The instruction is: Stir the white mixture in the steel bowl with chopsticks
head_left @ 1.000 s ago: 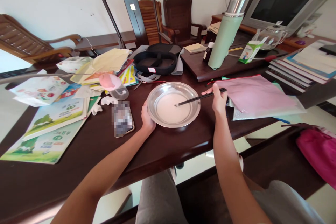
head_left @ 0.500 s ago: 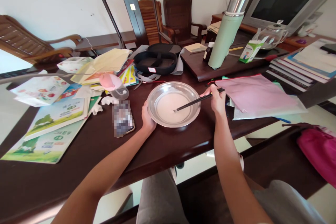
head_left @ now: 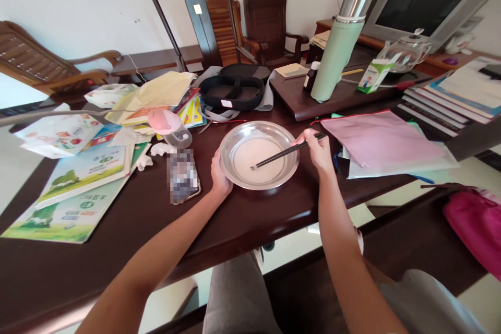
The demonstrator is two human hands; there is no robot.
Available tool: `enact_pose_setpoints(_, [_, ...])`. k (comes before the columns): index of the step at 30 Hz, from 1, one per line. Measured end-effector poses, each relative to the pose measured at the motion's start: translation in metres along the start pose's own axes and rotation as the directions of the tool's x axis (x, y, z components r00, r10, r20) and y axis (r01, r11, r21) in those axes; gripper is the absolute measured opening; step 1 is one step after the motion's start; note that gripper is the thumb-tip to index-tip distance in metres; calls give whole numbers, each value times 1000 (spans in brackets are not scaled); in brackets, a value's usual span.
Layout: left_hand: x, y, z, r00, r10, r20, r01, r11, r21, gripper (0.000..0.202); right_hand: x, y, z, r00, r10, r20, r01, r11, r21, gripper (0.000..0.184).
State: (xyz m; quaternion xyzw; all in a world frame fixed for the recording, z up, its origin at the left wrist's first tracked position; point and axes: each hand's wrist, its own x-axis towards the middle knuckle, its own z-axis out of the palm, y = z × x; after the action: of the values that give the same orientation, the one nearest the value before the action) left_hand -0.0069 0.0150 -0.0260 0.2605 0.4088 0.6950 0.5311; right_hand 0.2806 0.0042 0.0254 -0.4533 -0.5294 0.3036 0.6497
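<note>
Right hand (head_left: 319, 150): fingers closed around a pair of black chopsticks (head_left: 287, 151), held slanting down to the left; the foremost fingertips come up to the bowl's right rim — contact there cannot be told. Left hand (head_left: 221, 175): laid against the bowl's left side, fingers partly hidden by it; cannot tell whether it grips or only braces.

Metal bowl (head_left: 230, 177): upright on the dark wooden surface (head_left: 250, 216), between the two hands, near the front edge. Contents: a whitish liquid (head_left: 250, 152) covering the bottom. Chopstick tips are at the liquid, slightly below its middle.

Left of the left hand: a phone (head_left: 188, 175), its screen pixelated; beyond it, crumpled tissues (head_left: 144, 163) and a clear container with a pink top (head_left: 160, 121). Farther left, workbooks (head_left: 84, 175) overlap beside a printed tissue pack (head_left: 62, 133).

Right of the right hand: a pink zip folder (head_left: 385, 138), lying flat on other folders. Behind the bowl: an open black case (head_left: 233, 93).

Back right, on a raised dark board: a pale green flask (head_left: 337, 57) — upright, steel cap on — just beside a small dark bottle (head_left: 309, 82); a green-and-white carton (head_left: 374, 77) stands near a glass teapot (head_left: 405, 57).
</note>
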Motion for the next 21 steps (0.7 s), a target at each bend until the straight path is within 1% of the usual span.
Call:
enact_pose_setpoints(2, [0,0,0,1000,0,4,0,1000,-5,38,-1,-1,2,999,6,47,-5,1000,-18,70])
enact_pose_setpoints(3, [0,0,0,1000,1,6,-1,1000,-4,38,0,-1,2,999,2,32,-1,1000,-18,69])
enact_pose_setpoints(5, [-1,0,0,1000,1,3,-1,1000,-3,36,2,1,0,997,-16,-73,16,1000,2,68])
enact_pose_setpoints(7, [-1,0,1,1000,1,-10,-1,1000,-5,33,4,2,-3,981,-25,-194,31,999,24,70])
enact_pose_setpoints(8, [-1,1,1,1000,3,-17,-3,1000,-7,32,4,3,-3,975,-24,-222,32,999,33,71])
enact_pose_setpoints(9, [-1,0,1,1000,4,-22,-5,1000,-6,32,4,3,-4,975,-19,-220,28,999,37,72])
enact_pose_setpoints(10, [-1,0,1,1000,5,-22,-5,1000,-3,33,3,3,-3,983,-13,-184,20,999,34,73])
enact_pose_setpoints(13, [0,-1,0,1000,0,-5,0,1000,1,39,1,1,1,1000,5,-2,-5,1000,1,71])
enact_pose_setpoints(14, [0,-2,0,1000,-2,1,2,1000,1,40,0,1,2,999,8,36,-8,1000,-11,70])
enact_pose_setpoints(15, [1,-2,0,1000,-4,5,4,1000,1,40,0,2,2,999,6,45,-6,1000,-20,69])
enact_pose_setpoints(16, [1,-1,0,1000,-7,7,7,1000,2,40,1,2,2,1000,0,25,1,1000,-21,69])
enact_pose_setpoints(18, [0,0,0,1000,-12,-1,12,1000,3,37,3,4,0,996,-23,-87,22,1000,-6,69])
enact_pose_setpoints(20, [0,1,1,1000,-12,-17,12,1000,1,32,4,5,-2,980,-33,-195,39,999,24,71])
enact_pose_setpoints(21, [-1,2,1,1000,-10,-24,10,1000,-1,29,4,5,-3,977,-31,-213,40,998,39,71])
